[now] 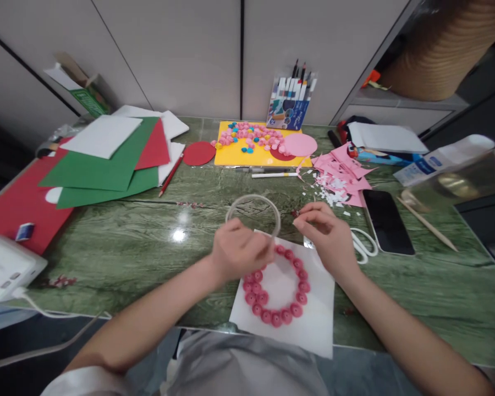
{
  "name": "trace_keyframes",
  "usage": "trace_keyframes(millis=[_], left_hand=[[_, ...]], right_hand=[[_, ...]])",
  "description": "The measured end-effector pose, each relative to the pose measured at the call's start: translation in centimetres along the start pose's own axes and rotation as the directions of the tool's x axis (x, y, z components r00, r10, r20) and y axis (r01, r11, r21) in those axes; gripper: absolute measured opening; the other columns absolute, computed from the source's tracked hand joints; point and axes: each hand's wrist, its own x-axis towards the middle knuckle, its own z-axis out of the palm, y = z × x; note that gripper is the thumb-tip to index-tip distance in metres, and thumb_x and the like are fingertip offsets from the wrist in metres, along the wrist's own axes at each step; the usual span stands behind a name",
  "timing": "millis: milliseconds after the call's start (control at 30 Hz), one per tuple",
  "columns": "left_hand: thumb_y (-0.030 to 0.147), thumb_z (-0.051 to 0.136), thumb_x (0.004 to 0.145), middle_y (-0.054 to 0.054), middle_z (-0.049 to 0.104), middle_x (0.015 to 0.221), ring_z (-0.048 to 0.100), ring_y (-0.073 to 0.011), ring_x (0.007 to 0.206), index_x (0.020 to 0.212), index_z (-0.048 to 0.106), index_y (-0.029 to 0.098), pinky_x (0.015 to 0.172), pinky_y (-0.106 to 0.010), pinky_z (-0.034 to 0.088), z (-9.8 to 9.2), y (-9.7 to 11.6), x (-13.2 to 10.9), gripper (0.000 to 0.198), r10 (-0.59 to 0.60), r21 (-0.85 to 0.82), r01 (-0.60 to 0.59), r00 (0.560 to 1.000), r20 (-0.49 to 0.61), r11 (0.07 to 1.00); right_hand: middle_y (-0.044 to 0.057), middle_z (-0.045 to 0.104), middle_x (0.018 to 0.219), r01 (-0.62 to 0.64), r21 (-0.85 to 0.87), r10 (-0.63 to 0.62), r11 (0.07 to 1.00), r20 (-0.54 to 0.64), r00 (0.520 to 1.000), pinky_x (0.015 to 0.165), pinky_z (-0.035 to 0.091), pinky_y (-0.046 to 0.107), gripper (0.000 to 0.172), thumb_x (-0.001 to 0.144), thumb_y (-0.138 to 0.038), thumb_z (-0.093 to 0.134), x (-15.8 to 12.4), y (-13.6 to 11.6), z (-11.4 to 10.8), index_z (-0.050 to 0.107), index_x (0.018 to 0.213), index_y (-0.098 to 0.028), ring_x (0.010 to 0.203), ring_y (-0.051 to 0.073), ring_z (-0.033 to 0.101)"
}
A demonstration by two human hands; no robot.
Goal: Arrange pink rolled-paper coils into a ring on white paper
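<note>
My left hand (241,250) is closed on a translucent ring that looks like a thin roll of clear tape (253,197), held up over the table. The thumb and fingers of my right hand (330,236) are pinched together; whatever is between them is too small to make out. Below both hands lies a white sheet (319,324) bearing a ring of pink rolled-paper flowers (276,317). My left hand covers part of that ring's upper left. White-handled scissors (371,254) lie beside my right hand, partly hidden under it.
Pink paper scraps (342,170), a phone (390,223) and a wooden stick (429,224) lie to the right. Behind are a yellow sheet (226,157) with small coloured paper rolls and a marker pack (289,104). Green card (94,170) and a white charger (10,267) are left.
</note>
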Motion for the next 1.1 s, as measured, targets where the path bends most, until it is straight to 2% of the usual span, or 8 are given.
trace_keyframes(millis=[167, 300, 467, 633, 733, 900, 1000, 1100], left_hand=[[0.027, 0.048, 0.082, -0.003, 0.061, 0.063, 0.056, -0.0183, 0.064, 0.076, 0.056, 0.018, 0.068, -0.034, 0.036, 0.9, -5.5, 0.0, 0.014, -0.41, 0.376, 0.293, 0.867, 0.285, 0.879], [0.027, 0.05, 0.081, -0.013, 0.061, 0.093, 0.053, -0.0287, 0.092, 0.092, 0.057, 0.015, 0.076, -0.04, 0.036, 0.9, -6.6, 0.1, 0.018, -0.542, 0.445, 0.367, 0.753, 0.374, 0.817], [0.025, 0.05, 0.082, -0.007, 0.059, 0.099, 0.052, -0.0221, 0.096, 0.099, 0.058, 0.018, 0.083, -0.035, 0.039, 0.3, -3.1, 1.1, 0.02, -0.473, -0.064, 0.552, 0.764, 0.439, 0.832], [0.025, 0.055, 0.079, -0.004, 0.064, 0.087, 0.059, -0.0147, 0.081, 0.088, 0.063, 0.018, 0.071, -0.025, 0.045, 0.1, -0.3, 1.7, 0.014, -0.436, -0.492, 0.785, 0.618, 0.654, 0.376], [0.025, 0.056, 0.078, -0.004, 0.065, 0.087, 0.06, -0.0146, 0.08, 0.087, 0.063, 0.017, 0.072, -0.025, 0.046, 0.6, -0.9, 1.3, 0.014, -0.441, -0.523, 0.808, 0.588, 0.678, 0.273], [0.023, 0.052, 0.08, -0.003, 0.063, 0.087, 0.058, -0.0145, 0.077, 0.09, 0.061, 0.018, 0.07, -0.026, 0.046, 2.0, -4.0, 0.6, 0.015, -0.604, -0.357, 0.772, 0.634, 0.483, 0.526], [0.021, 0.049, 0.08, -0.005, 0.061, 0.088, 0.056, -0.0173, 0.082, 0.093, 0.061, 0.018, 0.075, -0.03, 0.044, 2.7, -5.9, 1.5, 0.018, -0.551, -0.086, 0.62, 0.745, 0.375, 0.78], [0.02, 0.045, 0.081, -0.01, 0.058, 0.101, 0.051, -0.0229, 0.1, 0.099, 0.059, 0.016, 0.087, -0.035, 0.04, 4.0, -8.6, 3.4, 0.023, -0.482, 0.154, 0.458, 0.804, 0.348, 0.876]], right_hand=[[0.0, 0.051, 0.09, -0.15, 0.348, 0.114, 0.925, 0.122, 0.986, 0.077, 0.038, 0.028, 0.006, 0.072, -0.027, 0.064, 0.3, 0.6, -0.1, 0.069, 0.073, -0.025, 0.088, 0.014, 0.05], [0.001, 0.051, 0.094, -0.23, 0.431, 0.156, 0.873, 0.2, 0.967, 0.082, 0.036, 0.028, 0.01, 0.074, -0.023, 0.061, 0.4, 0.7, -0.1, 0.07, 0.077, -0.025, 0.094, 0.015, 0.048], [0.001, 0.05, 0.095, -0.23, 0.383, 0.135, 0.895, 0.259, 0.956, 0.081, 0.036, 0.028, 0.013, 0.075, -0.022, 0.06, 0.0, 0.3, -0.3, 0.07, 0.082, -0.027, 0.095, 0.015, 0.048], [0.001, 0.05, 0.094, -0.212, 0.297, 0.099, 0.931, 0.353, 0.93, 0.082, 0.036, 0.028, 0.013, 0.075, -0.026, 0.062, -0.6, -0.2, 0.1, 0.07, 0.084, -0.027, 0.095, 0.016, 0.048], [0.001, 0.05, 0.092, -0.174, 0.239, 0.079, 0.955, 0.363, 0.928, 0.081, 0.036, 0.027, 0.014, 0.075, -0.026, 0.061, -0.7, -0.4, 0.2, 0.069, 0.086, -0.028, 0.092, 0.015, 0.049], [0.0, 0.051, 0.092, -0.218, 0.229, 0.13, 0.949, 0.346, 0.929, 0.075, 0.04, 0.027, 0.028, 0.076, -0.026, 0.059, -0.5, -0.3, 0.4, 0.062, 0.104, -0.029, 0.085, 0.013, 0.05], [0.001, 0.052, 0.091, -0.265, 0.249, 0.171, 0.931, 0.344, 0.923, 0.075, 0.042, 0.028, 0.039, 0.074, -0.024, 0.059, -0.4, -0.2, 0.5, 0.056, 0.113, -0.028, 0.084, 0.014, 0.051], [0.001, 0.051, 0.089, -0.266, 0.251, 0.173, 0.931, 0.338, 0.925, 0.075, 0.043, 0.029, 0.044, 0.073, -0.023, 0.058, -0.3, -0.2, 0.6, 0.053, 0.116, -0.027, 0.083, 0.014, 0.051]])
